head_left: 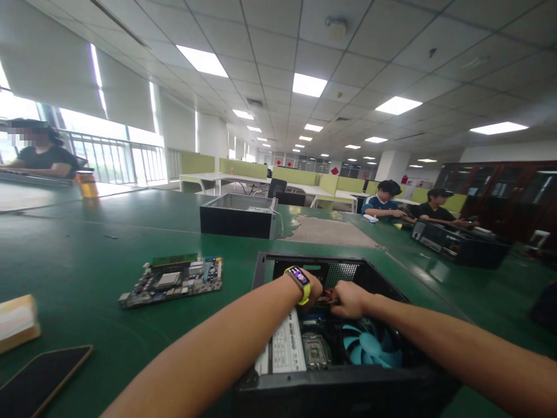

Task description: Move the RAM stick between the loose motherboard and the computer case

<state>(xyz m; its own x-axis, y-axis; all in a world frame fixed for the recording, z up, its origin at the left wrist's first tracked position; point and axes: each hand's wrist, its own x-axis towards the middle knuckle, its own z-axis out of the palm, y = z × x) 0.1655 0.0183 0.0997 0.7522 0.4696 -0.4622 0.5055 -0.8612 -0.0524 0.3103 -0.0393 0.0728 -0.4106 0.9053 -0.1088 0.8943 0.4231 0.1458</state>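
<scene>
Green surface (87,232): open PC case (339,395) at near edge, spare mobo (174,280) lying to its left. Inside, blue fan (369,345) is fitted; looks mid-job, wiring prob. left. Left hand (314,288) & right hand (350,298) meet at red bit (327,298) by the rear wall. Right fingers clenched; left fingers hidden, can't tell.

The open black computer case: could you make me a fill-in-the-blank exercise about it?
1. The left hand and right hand reach into the open black metal computer case, beside a round fan coloured ___.
2. The watch on the left wrist has a ___ strap.
3. The loose rectangular circuit board lies to the case's ___.
Missing: blue; yellow; left.
</scene>
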